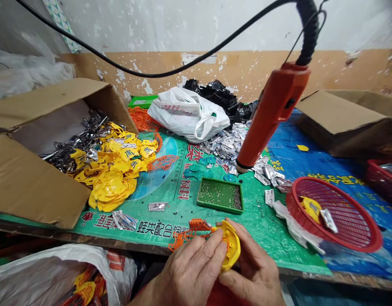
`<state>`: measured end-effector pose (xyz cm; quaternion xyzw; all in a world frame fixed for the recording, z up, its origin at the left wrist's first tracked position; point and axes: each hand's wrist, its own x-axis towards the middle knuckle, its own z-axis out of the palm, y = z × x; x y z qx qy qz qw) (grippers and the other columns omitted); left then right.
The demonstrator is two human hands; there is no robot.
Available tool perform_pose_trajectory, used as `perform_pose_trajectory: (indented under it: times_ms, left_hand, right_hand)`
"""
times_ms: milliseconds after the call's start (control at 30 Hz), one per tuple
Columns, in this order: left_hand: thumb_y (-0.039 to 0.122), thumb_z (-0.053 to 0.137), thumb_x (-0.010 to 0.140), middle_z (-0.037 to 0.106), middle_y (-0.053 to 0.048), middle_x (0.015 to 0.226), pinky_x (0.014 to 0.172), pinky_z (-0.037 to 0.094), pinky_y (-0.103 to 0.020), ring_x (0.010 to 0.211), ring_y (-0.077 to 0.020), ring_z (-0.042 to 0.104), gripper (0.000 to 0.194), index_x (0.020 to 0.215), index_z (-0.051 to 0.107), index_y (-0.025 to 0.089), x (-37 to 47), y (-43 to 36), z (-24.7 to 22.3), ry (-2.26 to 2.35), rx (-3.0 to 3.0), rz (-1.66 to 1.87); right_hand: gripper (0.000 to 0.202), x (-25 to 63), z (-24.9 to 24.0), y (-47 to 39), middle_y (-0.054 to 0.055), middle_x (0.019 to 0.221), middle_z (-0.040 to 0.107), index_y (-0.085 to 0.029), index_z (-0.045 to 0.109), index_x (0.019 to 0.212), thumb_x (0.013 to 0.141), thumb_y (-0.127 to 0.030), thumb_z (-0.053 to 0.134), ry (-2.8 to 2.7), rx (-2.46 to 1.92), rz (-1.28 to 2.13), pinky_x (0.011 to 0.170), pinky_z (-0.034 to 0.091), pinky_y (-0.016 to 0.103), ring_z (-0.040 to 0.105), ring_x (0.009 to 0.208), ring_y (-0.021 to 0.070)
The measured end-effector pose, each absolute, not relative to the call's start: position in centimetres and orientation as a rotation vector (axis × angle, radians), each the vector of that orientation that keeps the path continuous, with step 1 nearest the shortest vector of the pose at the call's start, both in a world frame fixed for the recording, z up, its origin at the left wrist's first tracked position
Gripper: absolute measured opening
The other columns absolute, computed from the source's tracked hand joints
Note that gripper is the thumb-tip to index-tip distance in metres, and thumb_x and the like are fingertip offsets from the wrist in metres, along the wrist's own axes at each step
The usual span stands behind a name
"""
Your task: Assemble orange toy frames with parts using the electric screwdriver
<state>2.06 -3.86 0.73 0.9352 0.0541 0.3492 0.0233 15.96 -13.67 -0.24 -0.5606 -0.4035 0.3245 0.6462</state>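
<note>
Near the table's front edge, my right hand (pixel 255 267) is closed round the outer side of a yellow plastic shell (pixel 233 248), its inner side with small pegs facing left. My left hand (pixel 197 265) presses its fingers into the shell's hollow, against an orange plastic part (pixel 198 225) with a lattice shape that sticks out to the left. The fingertips partly hide where the orange part meets the shell. Just beyond my hands lies a green tray (pixel 219 195) of tiny screws. Above the tray hangs a red electric screwdriver (pixel 272 114), tip down.
An open cardboard box (pixel 36 182) with yellow and dark parts stands at left. A white plastic bag (pixel 189 114) and silver pieces (pixel 226 140) lie at the back. At right are a red basket (pixel 334 214) and another box (pixel 345 121). A sack (pixel 65 276) is below left.
</note>
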Motion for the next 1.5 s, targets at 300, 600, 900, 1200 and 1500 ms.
perform_pose_trajectory:
  times_ms: [300,600,900,1200,1500]
  left_hand:
    - [0.011,0.039,0.09,0.067,-0.02,0.113,0.067,0.058,-0.031,0.084,-0.02,0.067,0.032,0.116,0.057,0.002,2.0,-3.9,0.9,0.1,2.861,1.095]
    - [0.012,0.037,0.091,0.07,-0.018,0.106,0.061,0.056,-0.029,0.077,-0.0192,0.067,0.03,0.11,0.059,0.002,2.2,-3.6,1.1,0.05,2.844,1.144]
    - [0.016,0.041,0.09,0.072,-0.016,0.103,0.063,0.057,-0.03,0.077,-0.0188,0.067,0.028,0.111,0.057,0.006,2.2,-3.2,2.0,0.062,2.734,1.054]
    - [0.014,0.043,0.088,0.071,-0.016,0.104,0.073,0.055,-0.034,0.087,-0.0216,0.068,0.028,0.114,0.053,0.007,1.9,-3.3,1.6,0.131,2.586,1.017]
    - [0.018,0.046,0.09,0.071,-0.014,0.102,0.073,0.055,-0.033,0.083,-0.0201,0.067,0.032,0.12,0.053,0.011,2.2,-3.0,2.0,0.125,2.529,0.97]
  right_hand:
    - [0.06,16.3,0.3,-13.6,0.005,0.118,0.064,-0.032,0.057,0.126,0.069,-0.033,0.076,-1.047,-1.31,0.669,0.089,0.053,0.029,0.064,0.102,0.0216]
    - [0.062,16.5,-0.6,-14.1,0.011,0.122,0.062,-0.026,0.057,0.128,0.07,-0.039,0.075,-1.115,-1.354,0.59,0.089,0.053,0.033,0.063,0.106,0.0253]
    - [0.065,16.9,-0.3,-14.0,0.008,0.118,0.064,-0.03,0.053,0.131,0.07,-0.039,0.074,-1.201,-1.355,0.53,0.087,0.055,0.031,0.065,0.103,0.0241]
    - [0.065,16.5,-0.6,-14.0,0.009,0.117,0.064,-0.024,0.052,0.132,0.071,-0.032,0.075,-1.304,-1.44,0.354,0.086,0.055,0.029,0.065,0.102,0.0233]
    - [0.066,16.1,-0.5,-13.8,0.011,0.114,0.062,-0.023,0.048,0.135,0.075,-0.031,0.072,-1.329,-1.475,0.271,0.081,0.058,0.03,0.065,0.098,0.0231]
